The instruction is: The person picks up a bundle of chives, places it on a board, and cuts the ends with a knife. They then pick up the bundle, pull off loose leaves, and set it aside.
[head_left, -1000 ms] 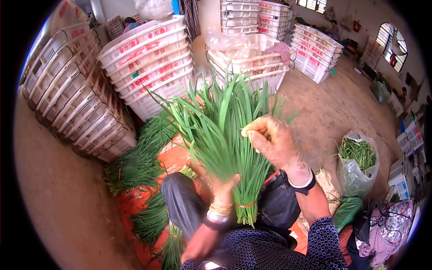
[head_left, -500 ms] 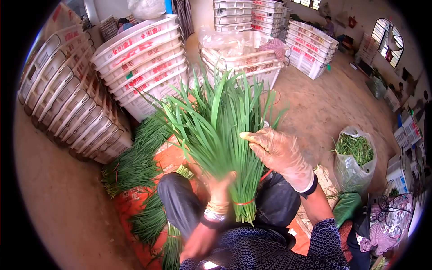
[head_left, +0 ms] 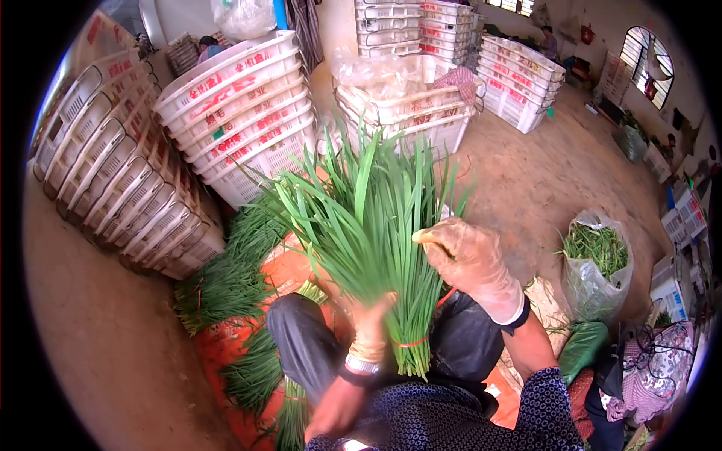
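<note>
A big bunch of garlic chives (head_left: 398,248) stands upright over my lap, leaf tips fanned out and pale cut ends down. A red band (head_left: 411,343) circles its lower stems. My left hand (head_left: 368,319), gloved and slightly blurred, is wrapped around the bunch from the left. On the other side, my gloved right hand (head_left: 470,259) is beside the leaves with fingers curled and pinched together; whatever it may hold is too small to make out. Other chive bunches (head_left: 222,301) lie to the left on an orange sheet (head_left: 214,366).
Stacked white crates (head_left: 241,120) rise at front left, with more crates (head_left: 128,173) leaning farther left. A plastic-lined crate (head_left: 406,101) stands ahead. At right are a clear bag of green trimmings (head_left: 598,259) and a green bag (head_left: 583,349). People sit in the background.
My right hand has shifted slightly right and down, its fingers curling more beside the leaves. The left hand keeps its hold on the bunch. The view has tilted slightly.
</note>
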Available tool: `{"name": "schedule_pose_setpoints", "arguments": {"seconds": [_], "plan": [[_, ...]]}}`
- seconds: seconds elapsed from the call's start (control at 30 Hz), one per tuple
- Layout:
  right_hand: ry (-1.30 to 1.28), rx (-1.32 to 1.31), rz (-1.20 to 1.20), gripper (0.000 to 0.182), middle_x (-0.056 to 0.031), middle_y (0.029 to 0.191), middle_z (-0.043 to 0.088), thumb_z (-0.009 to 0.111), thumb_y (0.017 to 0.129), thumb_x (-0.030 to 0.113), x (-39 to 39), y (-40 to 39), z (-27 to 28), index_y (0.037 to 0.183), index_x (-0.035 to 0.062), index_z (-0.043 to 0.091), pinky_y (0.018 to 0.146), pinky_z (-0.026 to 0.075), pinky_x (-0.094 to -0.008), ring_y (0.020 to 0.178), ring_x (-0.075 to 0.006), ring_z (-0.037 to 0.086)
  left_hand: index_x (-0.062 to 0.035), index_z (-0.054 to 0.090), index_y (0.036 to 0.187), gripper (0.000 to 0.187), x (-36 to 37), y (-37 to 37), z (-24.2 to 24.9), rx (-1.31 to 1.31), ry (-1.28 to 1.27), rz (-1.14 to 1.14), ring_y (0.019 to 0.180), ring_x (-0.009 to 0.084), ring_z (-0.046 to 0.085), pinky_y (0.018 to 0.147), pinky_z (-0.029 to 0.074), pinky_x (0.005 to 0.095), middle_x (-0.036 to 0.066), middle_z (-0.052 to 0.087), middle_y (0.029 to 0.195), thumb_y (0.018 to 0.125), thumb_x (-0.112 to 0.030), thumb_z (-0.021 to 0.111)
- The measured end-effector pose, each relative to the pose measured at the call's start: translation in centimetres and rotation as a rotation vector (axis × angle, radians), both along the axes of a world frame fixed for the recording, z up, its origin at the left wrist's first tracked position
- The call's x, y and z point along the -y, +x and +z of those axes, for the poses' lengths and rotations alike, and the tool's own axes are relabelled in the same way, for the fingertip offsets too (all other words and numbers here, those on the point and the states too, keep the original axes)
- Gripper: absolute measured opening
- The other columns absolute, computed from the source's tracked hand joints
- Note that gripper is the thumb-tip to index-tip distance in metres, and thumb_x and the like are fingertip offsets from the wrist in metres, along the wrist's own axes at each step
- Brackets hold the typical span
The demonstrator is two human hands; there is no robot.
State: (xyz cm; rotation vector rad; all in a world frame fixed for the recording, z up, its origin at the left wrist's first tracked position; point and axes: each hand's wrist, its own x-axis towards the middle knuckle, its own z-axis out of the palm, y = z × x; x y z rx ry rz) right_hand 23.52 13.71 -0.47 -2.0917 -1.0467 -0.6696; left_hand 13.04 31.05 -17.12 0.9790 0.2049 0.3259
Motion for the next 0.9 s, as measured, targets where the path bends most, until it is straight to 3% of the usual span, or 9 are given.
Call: {"name": "schedule_pose_setpoints", "arguments": {"seconds": [0.13, 0.23, 0.53, 0.63, 0.9], "plan": [[0.085, -0.452, 0.004, 0.017, -0.0041, 0.102, 0.080, 0.076, 0.098, 0.015, 0.7, -1.3, 3.0, 0.114, 0.0124, 0.080, 0.078, 0.058, -0.0305, 0.081, -0.0131, 0.072, -0.0056, 0.057, 0.148, 0.071, 0.0, -0.1, -0.6, -0.016, -0.008, -0.011, 0.119, 0.0275, 0.069, 0.107, 0.056, 0.0438, 0.010, 0.070, 0.134, 0.085, -0.018, 0.087], [0.074, -0.489, 0.056, 0.021, -0.0062, 0.108, 0.079, 0.073, 0.100, 0.014, 0.3, -1.8, 3.1, 0.120, 0.0114, 0.079, 0.082, 0.059, -0.0326, 0.087, -0.0154, 0.074, -0.0052, 0.057, 0.148, 0.070, -0.1, 0.1, -0.6, 0.005, -0.016, -0.006, 0.119, 0.0277, 0.070, 0.106, 0.056, 0.0438, 0.010, 0.070, 0.135, 0.085, -0.019, 0.086], [0.053, -0.369, 0.072, 0.025, -0.0100, 0.117, 0.079, 0.075, 0.098, 0.012, -0.6, -1.8, 2.7, 0.123, 0.0108, 0.078, 0.087, 0.061, -0.0341, 0.100, -0.0211, 0.077, -0.0034, 0.059, 0.146, 0.069, -0.1, 0.0, -1.0, 0.025, -0.016, 0.016, 0.116, 0.0271, 0.070, 0.104, 0.057, 0.0437, 0.010, 0.071, 0.134, 0.084, -0.019, 0.085], [0.046, -0.128, 0.068, 0.023, -0.0077, 0.109, 0.080, 0.077, 0.097, 0.018, -1.4, -0.9, 3.2, 0.119, 0.0136, 0.078, 0.079, 0.062, -0.0370, 0.091, -0.0279, 0.078, -0.0028, 0.059, 0.145, 0.069, 0.0, 0.1, -1.6, 0.034, -0.001, 0.034, 0.115, 0.0269, 0.071, 0.104, 0.057, 0.0436, 0.010, 0.072, 0.133, 0.083, -0.018, 0.085], [0.039, -0.091, 0.104, 0.019, -0.0057, 0.099, 0.081, 0.078, 0.094, 0.016, -2.3, -2.1, 3.2, 0.113, 0.0145, 0.079, 0.072, 0.062, -0.0359, 0.085, -0.0254, 0.078, -0.0026, 0.062, 0.142, 0.066, -0.4, -0.5, -2.3, 0.036, -0.042, -0.006, 0.114, 0.0251, 0.070, 0.103, 0.056, 0.0410, 0.009, 0.072, 0.130, 0.081, -0.012, 0.083]]}}
